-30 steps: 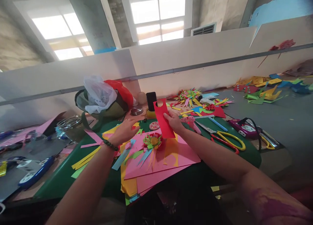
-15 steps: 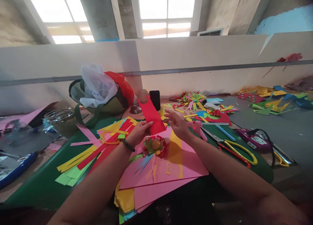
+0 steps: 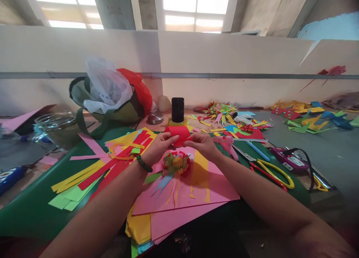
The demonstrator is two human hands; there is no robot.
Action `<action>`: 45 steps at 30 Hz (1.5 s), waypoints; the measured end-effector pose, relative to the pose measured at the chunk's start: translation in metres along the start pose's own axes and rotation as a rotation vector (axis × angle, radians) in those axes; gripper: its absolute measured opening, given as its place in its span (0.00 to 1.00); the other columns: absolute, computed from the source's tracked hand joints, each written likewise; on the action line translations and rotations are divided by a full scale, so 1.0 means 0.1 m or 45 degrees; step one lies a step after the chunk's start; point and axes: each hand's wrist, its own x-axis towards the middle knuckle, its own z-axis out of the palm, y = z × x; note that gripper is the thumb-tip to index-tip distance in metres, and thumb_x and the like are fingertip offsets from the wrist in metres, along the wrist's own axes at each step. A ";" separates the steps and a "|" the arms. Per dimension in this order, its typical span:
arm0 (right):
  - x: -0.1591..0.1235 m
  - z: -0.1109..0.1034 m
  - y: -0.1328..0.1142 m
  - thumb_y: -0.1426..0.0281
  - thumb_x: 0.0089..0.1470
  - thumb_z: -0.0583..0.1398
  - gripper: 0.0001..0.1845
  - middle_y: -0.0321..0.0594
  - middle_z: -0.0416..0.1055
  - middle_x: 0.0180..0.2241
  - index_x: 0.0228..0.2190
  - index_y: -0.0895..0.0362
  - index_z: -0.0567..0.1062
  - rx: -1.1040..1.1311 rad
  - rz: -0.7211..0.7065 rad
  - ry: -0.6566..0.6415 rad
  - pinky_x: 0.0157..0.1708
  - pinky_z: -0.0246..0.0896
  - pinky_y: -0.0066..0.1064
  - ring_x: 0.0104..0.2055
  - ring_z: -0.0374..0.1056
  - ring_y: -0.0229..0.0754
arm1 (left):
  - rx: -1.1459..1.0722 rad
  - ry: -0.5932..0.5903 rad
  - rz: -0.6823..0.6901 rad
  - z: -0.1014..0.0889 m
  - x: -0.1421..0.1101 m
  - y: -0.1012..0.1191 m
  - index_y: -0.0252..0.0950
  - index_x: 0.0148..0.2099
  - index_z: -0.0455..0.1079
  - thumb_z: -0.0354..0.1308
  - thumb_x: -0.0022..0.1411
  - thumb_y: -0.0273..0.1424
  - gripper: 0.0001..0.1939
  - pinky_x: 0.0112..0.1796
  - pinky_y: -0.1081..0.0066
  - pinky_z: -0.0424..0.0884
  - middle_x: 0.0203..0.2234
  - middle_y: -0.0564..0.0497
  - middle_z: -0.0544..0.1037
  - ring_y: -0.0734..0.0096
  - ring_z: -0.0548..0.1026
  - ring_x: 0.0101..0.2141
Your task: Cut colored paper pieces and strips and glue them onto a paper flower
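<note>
Between both hands a red paper strip is bent over, its far part curled back toward me. My left hand pinches its left side, with a dark beaded bracelet on that wrist. On the other side, my right hand grips the right edge between thumb and fingers. Just beneath lies a layered paper flower in red, green and orange, resting on pink paper sheets. Thin blue and yellow paper slivers lie below the flower.
Coloured paper strips spread at left. Scissors, a pink glue gun and a purple device lie at right. A phone stands behind my hands, near a bag and a glass bowl.
My right hand has moved in and taken hold of the red paper strip. The strip, flat and extended before, is now bent over. The view has shifted slightly.
</note>
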 end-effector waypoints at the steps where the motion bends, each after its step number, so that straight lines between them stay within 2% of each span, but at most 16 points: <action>1: 0.00 0.00 0.00 0.54 0.40 0.71 0.18 0.38 0.77 0.24 0.23 0.57 0.79 0.016 0.024 0.019 0.31 0.69 0.33 0.27 0.72 0.40 | -0.016 -0.008 -0.026 0.01 -0.01 0.01 0.33 0.34 0.77 0.72 0.46 0.43 0.19 0.31 0.74 0.71 0.26 0.51 0.78 0.74 0.74 0.28; 4: 0.01 0.02 0.00 0.55 0.36 0.72 0.19 0.36 0.76 0.22 0.21 0.56 0.77 0.089 0.088 0.060 0.30 0.69 0.33 0.26 0.72 0.40 | -0.013 -0.013 -0.100 0.04 -0.03 0.03 0.34 0.41 0.78 0.71 0.46 0.44 0.23 0.34 0.72 0.72 0.34 0.48 0.80 0.71 0.76 0.33; 7: 0.01 0.03 -0.02 0.57 0.36 0.73 0.19 0.34 0.76 0.22 0.22 0.56 0.74 0.160 0.104 0.111 0.30 0.69 0.33 0.26 0.72 0.39 | 0.078 -0.047 -0.099 0.05 -0.05 0.05 0.35 0.43 0.79 0.73 0.44 0.40 0.24 0.34 0.74 0.70 0.35 0.48 0.80 0.72 0.75 0.33; 11: 0.01 0.03 -0.02 0.59 0.38 0.72 0.20 0.33 0.75 0.22 0.25 0.55 0.71 0.218 0.092 0.110 0.31 0.70 0.33 0.26 0.73 0.39 | 0.122 -0.022 -0.083 0.05 -0.05 0.03 0.34 0.38 0.80 0.74 0.42 0.37 0.19 0.33 0.73 0.69 0.31 0.49 0.81 0.73 0.74 0.30; 14: 0.01 0.03 0.00 0.60 0.37 0.73 0.25 0.32 0.76 0.23 0.32 0.54 0.67 0.250 0.132 0.137 0.31 0.71 0.34 0.26 0.75 0.41 | 0.096 0.037 -0.102 0.06 -0.04 0.02 0.34 0.32 0.79 0.74 0.40 0.38 0.17 0.34 0.72 0.70 0.28 0.49 0.80 0.72 0.75 0.30; 19: 0.01 0.04 0.00 0.59 0.37 0.72 0.32 0.30 0.77 0.22 0.41 0.53 0.65 0.225 0.149 0.168 0.30 0.71 0.34 0.25 0.76 0.43 | 0.111 0.049 -0.099 0.08 -0.04 0.03 0.34 0.33 0.79 0.75 0.37 0.39 0.20 0.34 0.72 0.70 0.27 0.49 0.80 0.71 0.76 0.29; 33: 0.00 0.05 0.01 0.59 0.38 0.71 0.30 0.30 0.77 0.23 0.41 0.53 0.66 0.159 0.111 0.202 0.29 0.69 0.34 0.25 0.76 0.43 | 0.172 0.059 -0.037 0.06 -0.04 0.00 0.33 0.35 0.79 0.74 0.39 0.42 0.23 0.36 0.69 0.71 0.28 0.48 0.81 0.69 0.77 0.30; 45: -0.03 0.06 -0.04 0.60 0.39 0.71 0.31 0.33 0.78 0.25 0.42 0.53 0.65 0.248 0.146 0.180 0.33 0.72 0.37 0.28 0.77 0.45 | 0.212 0.085 0.037 0.08 -0.05 0.00 0.33 0.35 0.78 0.73 0.41 0.41 0.20 0.35 0.70 0.72 0.28 0.50 0.81 0.69 0.77 0.29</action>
